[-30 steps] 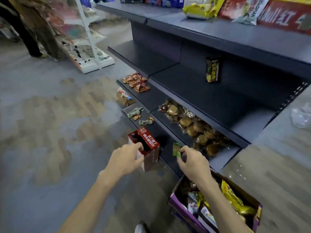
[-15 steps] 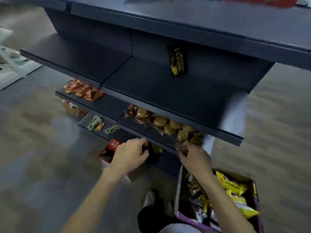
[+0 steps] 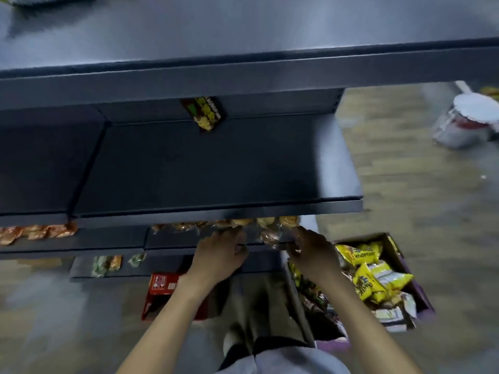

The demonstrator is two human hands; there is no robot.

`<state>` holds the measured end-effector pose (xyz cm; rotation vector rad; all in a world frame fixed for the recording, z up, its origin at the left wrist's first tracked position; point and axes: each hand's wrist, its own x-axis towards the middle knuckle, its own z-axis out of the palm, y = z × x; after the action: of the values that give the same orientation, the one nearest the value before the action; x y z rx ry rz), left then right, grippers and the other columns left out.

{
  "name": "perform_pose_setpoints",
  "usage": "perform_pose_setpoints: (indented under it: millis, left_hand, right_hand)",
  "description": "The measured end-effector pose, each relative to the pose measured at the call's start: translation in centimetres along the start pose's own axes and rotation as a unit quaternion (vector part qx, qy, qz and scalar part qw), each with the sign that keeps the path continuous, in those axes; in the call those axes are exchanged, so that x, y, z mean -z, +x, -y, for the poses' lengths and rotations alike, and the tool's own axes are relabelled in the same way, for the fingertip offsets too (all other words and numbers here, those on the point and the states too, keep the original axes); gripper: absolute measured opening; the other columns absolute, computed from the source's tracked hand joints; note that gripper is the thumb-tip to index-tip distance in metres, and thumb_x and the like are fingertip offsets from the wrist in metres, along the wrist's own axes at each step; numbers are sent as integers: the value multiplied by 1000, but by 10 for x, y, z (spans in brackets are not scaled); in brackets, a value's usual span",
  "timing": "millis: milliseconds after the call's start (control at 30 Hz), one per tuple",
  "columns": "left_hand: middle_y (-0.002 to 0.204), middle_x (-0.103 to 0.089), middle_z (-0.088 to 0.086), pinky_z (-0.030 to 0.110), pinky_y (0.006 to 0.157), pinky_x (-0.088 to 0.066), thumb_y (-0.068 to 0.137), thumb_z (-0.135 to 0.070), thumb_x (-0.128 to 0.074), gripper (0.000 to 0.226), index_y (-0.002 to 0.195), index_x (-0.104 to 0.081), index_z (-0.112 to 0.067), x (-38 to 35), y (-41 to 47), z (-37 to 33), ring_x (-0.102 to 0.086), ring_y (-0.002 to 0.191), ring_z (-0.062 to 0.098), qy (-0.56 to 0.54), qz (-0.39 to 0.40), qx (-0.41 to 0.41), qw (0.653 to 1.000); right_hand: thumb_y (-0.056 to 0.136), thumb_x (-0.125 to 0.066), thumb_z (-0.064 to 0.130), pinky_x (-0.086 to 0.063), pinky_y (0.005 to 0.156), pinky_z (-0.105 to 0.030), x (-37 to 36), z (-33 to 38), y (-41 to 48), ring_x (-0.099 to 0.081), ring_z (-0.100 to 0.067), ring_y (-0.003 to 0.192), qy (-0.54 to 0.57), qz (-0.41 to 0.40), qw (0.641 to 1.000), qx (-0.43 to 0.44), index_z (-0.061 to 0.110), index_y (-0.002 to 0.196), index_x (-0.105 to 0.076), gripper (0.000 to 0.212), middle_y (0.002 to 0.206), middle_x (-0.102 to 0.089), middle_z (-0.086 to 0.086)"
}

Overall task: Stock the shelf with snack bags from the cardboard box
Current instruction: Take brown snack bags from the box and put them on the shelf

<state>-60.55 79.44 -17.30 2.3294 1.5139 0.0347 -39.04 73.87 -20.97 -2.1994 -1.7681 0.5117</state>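
L hand (image 3: 219, 255), R hand (image 3: 314, 256) at shelf (image 3: 175, 240); 1 cardboard box (image 3: 421, 296), 1 red carton (image 3: 162, 285).

Dark grey metal shelves (image 3: 216, 163) rise in tiers above the left hand (image 3: 218, 256) and the right hand (image 3: 314, 256). Right of the right hand runs a brown-grey wood-patterned floor (image 3: 418, 201). A blurred pale container (image 3: 464, 122) stands on it, far up and to the right.

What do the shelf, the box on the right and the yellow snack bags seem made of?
Shelf: probably painted metal, matte dark grey, thin folded front lip. Cardboard box: brown inside flap, purple printed outside. Yellow snack bags: glossy plastic film, crinkled.
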Motion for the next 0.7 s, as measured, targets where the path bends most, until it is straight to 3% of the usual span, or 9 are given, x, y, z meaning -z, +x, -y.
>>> perform_pose_setpoints:
  millis: [100,233,333,533,700]
  left_hand:
    - [121,-62,-4,31,83,-46,93,-33,-47,28,119,-55,-27,-15,19,-4,-59,108,21,-50,45,-52,996]
    - [103,-66,1,32,74,-45,91,-30,-51,15,100,-59,-23,-32,32,-26,-61,96,23,-74,96,-159,980]
    - [95,-67,-3,27,67,-40,89,-33,-56,13,98,-59,-24,-38,31,-47,-62,90,18,-75,136,-239,959]
    - [85,-62,-2,31,65,-49,88,-28,-59,8,93,-57,-22,-41,35,-85,-60,79,20,-67,186,-352,915]
    - [86,-65,5,31,60,-45,86,-26,-63,11,86,-57,-17,-49,49,-101,-62,80,24,-10,191,-418,888]
  right_hand:
    - [84,-53,37,-39,58,-28,-6,-5,-16,-66,-29,80,-22,-20,997,-66,22,96,-64,22,83,-69,-4]
    - [87,-51,40,-51,71,-34,3,-2,-48,-66,-29,95,-10,-22,977,-210,26,107,-64,27,97,-70,-1]
    - [88,-55,40,-46,72,-33,4,-4,-83,-63,-25,104,7,-45,955,-292,28,114,-61,29,106,-69,4]
    - [86,-57,39,-43,67,-32,2,-6,-139,-63,-25,99,28,-130,905,-405,25,94,-55,16,99,-67,5]
    - [87,-59,40,-45,68,-32,-8,-14,-173,-64,-27,95,55,-140,870,-470,25,100,-59,20,97,-69,1]
